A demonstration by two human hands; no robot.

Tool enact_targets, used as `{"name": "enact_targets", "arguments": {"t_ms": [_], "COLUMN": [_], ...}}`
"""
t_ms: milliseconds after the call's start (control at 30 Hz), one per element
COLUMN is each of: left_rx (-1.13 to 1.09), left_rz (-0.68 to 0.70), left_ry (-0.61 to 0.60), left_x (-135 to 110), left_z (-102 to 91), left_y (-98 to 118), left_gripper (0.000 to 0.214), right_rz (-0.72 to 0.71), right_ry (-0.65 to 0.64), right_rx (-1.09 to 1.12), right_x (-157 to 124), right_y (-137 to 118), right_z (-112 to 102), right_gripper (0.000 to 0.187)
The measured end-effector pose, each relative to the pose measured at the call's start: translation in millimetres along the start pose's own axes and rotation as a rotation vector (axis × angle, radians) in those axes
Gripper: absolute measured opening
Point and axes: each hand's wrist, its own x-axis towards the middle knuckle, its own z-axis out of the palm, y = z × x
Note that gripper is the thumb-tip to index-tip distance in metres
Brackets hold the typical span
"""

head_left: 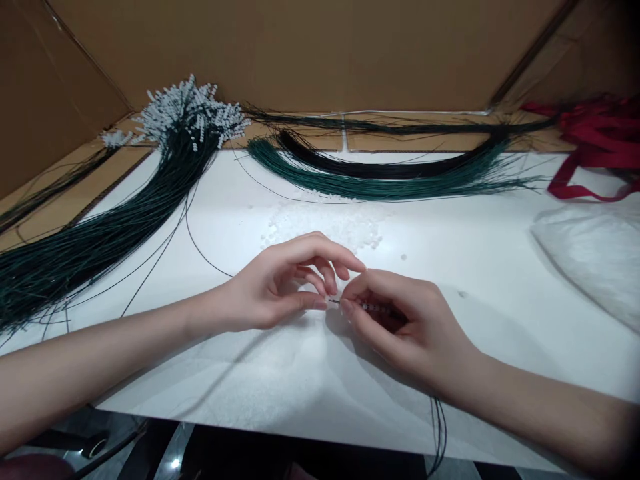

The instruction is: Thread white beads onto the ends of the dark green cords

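Dark-green wire (335, 302) strung with pale beads (371, 307) is pinched in the right hand (425, 320), over the worktop's (280, 393) near half. The left hand (275, 283) narrows around the wire's tip; its grip is unclear. Loose beads (345, 230) lie towards the far edge.

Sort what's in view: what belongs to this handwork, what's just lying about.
Likely in the job: beaded wire in the right hand, loose beads, green wires, white-tipped bundle.

Likely just lying about: red ribbon, translucent plastic.
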Motion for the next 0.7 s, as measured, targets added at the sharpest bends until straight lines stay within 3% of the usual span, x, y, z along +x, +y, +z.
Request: {"name": "enact_targets", "arguments": {"t_ms": [700], "left_rx": [-0.002], "left_rz": [0.062], "left_ry": [-0.047], "left_x": [0.8], "left_z": [-0.2], "left_y": [-3.2], "left_gripper": [0.043], "right_rz": [-0.046], "right_ry": [0.022], "right_rx": [0.007], "right_x": [1.1], "right_y": [0.3], "right_z": [0.7], "right_gripper": [0.015]}}
